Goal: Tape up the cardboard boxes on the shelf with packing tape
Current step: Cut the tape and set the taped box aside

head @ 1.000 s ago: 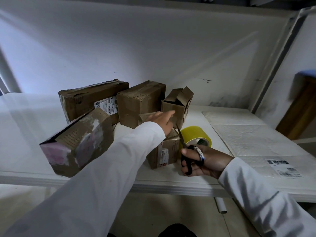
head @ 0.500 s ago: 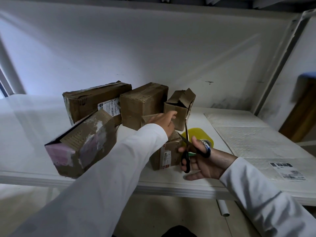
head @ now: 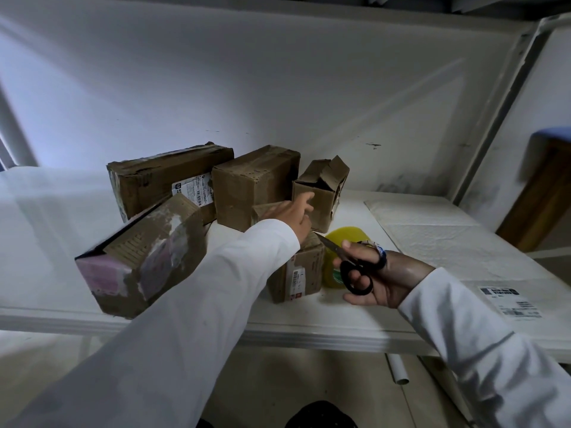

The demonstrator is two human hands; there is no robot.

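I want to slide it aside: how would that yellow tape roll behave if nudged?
The yellow tape roll seems to stand on edge beside the small box, so it may roll. It looks thick, probably fairly heavy.

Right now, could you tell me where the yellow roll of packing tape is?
In the head view, the yellow tape roll stands on the white shelf, right of the small labelled box, partly hidden behind the right hand holding black scissors.

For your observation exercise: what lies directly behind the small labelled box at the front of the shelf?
Behind the labelled box stand a closed box and an open-flapped box. The left hand and its sleeve cover the labelled box's top and the gap behind it, so anything there is hidden.
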